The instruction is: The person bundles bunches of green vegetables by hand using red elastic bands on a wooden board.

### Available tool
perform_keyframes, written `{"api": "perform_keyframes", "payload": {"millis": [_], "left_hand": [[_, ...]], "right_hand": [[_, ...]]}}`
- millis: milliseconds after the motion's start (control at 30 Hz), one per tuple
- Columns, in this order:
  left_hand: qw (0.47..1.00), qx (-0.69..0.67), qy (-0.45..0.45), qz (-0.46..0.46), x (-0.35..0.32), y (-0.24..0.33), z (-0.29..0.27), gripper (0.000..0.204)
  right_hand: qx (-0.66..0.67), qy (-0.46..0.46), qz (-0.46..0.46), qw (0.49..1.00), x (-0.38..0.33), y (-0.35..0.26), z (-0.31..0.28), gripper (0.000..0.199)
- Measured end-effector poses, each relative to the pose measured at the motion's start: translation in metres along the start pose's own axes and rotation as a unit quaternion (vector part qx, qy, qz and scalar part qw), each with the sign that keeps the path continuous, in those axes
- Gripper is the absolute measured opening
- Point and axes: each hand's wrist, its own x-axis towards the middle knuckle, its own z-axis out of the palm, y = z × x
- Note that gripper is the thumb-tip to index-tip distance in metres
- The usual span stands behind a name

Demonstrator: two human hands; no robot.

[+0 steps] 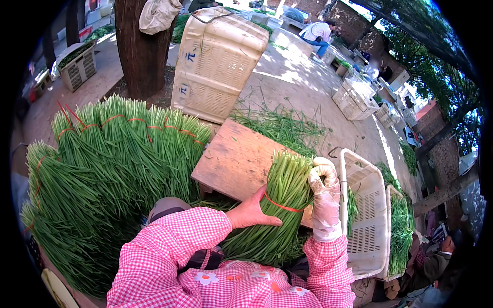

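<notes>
Several red-banded bundles of green stalks (118, 149) at far left, packed together in a curve. Next, a brown tree trunk (141, 51), then a cream crate (215, 66) just beside it. Toward the middle, a wooden board (241, 159), with loose stalks (280, 123) strewn on the ground beyond. Left hand (254, 211) against the left side of a single tied bundle (286, 185), thumb and forefinger spread in a V; cannot tell the state of the rest. Bundle between both hands, pale ends up, partly over the board. Right hand (325, 197), gloved, at the bundle's upper right edge, fingers bent round toward the thumb; cannot tell whether pinching any stalk. Farther right, a white basket (367, 215), then more greens (400, 233).
</notes>
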Motion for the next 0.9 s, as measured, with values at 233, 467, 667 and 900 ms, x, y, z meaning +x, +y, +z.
{"api": "perform_keyframes", "payload": {"millis": [233, 467, 667, 900], "left_hand": [[0.999, 0.015, 0.027, -0.029, -0.002, -0.008, 0.004, 0.099], [0.990, -0.066, 0.093, -0.088, 0.000, -0.011, 0.004, 0.092], [0.986, -0.135, 0.086, -0.053, 0.002, -0.011, 0.003, 0.084], [0.997, 0.068, 0.031, 0.012, -0.004, 0.016, 0.000, 0.097]], "right_hand": [[0.086, 0.049, 0.076, 0.992, 0.004, 0.018, -0.008, 0.007], [0.141, 0.123, 0.092, 0.978, -0.008, 0.029, -0.025, 0.042], [-0.032, -0.093, 0.167, 0.981, -0.065, 0.058, -0.009, 0.088], [0.003, -0.121, 0.188, 0.975, -0.094, 0.033, -0.004, 0.086]]}}
